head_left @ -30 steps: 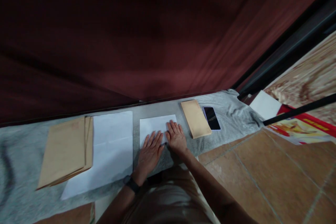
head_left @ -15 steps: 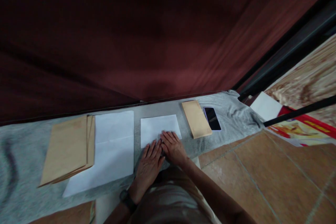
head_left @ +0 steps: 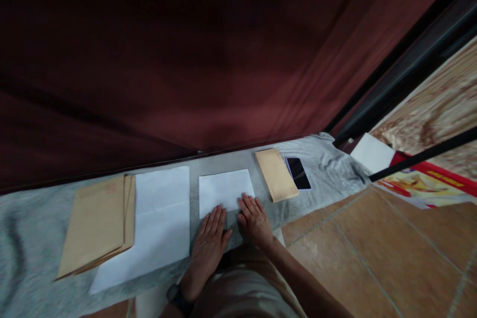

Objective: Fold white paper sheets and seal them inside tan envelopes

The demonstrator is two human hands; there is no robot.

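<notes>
Near edge of grey cloth (head_left: 33, 223) | my left hand (head_left: 208, 244), right hand (head_left: 256, 219): flat, released | fingertips (head_left: 246, 200) touch one smooth white rectangular sheet (head_left: 224, 186)

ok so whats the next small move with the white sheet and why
Probably slide both hands apart along the near edge of the small white sheet to press it flat. The left hand and right hand lie open, palms down, fingertips on that edge, gripping nothing. The brown envelope lies apart to its right.
</notes>
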